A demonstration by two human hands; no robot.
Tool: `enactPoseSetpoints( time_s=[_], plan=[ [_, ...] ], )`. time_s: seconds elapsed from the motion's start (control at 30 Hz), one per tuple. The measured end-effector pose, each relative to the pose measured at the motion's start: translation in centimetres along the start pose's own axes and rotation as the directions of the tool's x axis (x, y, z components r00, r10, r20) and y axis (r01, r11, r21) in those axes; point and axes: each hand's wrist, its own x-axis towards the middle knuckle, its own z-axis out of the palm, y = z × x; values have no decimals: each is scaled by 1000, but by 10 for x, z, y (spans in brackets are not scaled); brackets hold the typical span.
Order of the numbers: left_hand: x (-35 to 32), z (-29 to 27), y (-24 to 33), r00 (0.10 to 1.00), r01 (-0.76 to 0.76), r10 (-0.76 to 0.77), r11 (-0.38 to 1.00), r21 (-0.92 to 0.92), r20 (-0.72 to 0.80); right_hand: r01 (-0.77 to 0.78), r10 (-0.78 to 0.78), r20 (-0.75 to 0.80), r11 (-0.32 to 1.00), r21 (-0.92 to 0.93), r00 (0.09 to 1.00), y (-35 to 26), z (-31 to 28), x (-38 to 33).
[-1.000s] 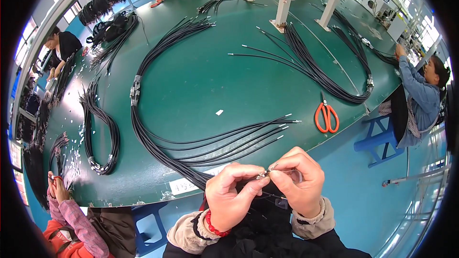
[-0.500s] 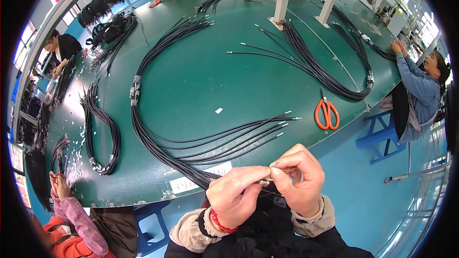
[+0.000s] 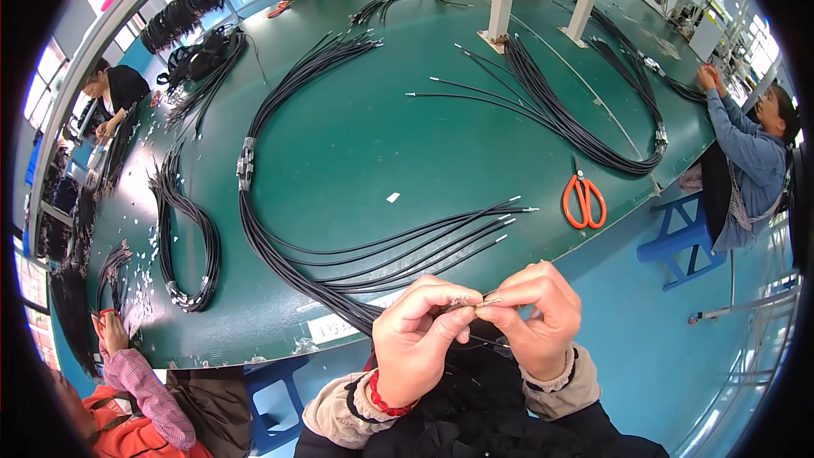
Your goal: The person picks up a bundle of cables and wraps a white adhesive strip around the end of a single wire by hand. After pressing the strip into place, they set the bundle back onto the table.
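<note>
At the table's near edge my hands meet, fingertips almost touching. My left hand (image 3: 415,341) is closed in a pinch on frayed, thin wire strands (image 3: 460,301). Thumb and forefinger of my right hand (image 3: 538,322) pinch the strands too, just beside the left fingertips. The strands seem to be a bared cable end; the rest is mostly hidden by my hands. From under my left hand a bundle of black cables (image 3: 288,267) curves up the table, with metallic wrapping (image 3: 246,161) partway. Several loose cable ends (image 3: 441,242) with pale tips fan out just beyond my hands.
Orange-handled scissors (image 3: 584,200) lie to the right on the green table (image 3: 356,144). Another black cable bundle (image 3: 577,131) curves beyond them; a looped one (image 3: 203,237) lies left. White posts (image 3: 500,4) rise at the back. Co-workers sit around; a blue stool (image 3: 678,242) stands right.
My fingers have shifted grip: the left fingertips have turned upward and the wire strands show more plainly between both hands. The view has moved slightly; the things on the table have not.
</note>
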Motion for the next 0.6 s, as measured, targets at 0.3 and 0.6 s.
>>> enactPoseSetpoints(
  time_s=[0.3, 0.6],
  plan=[
    [2, -1, 9, 975, 202, -186, 969, -140, 117, -215, 220, 9, 941, 261, 975, -1, -3, 5],
    [6, 7, 4, 911, -386, 396, 725, 570, 113, -109, 100, 100, 991, 82, 990, -4, -15, 9]
  ],
)
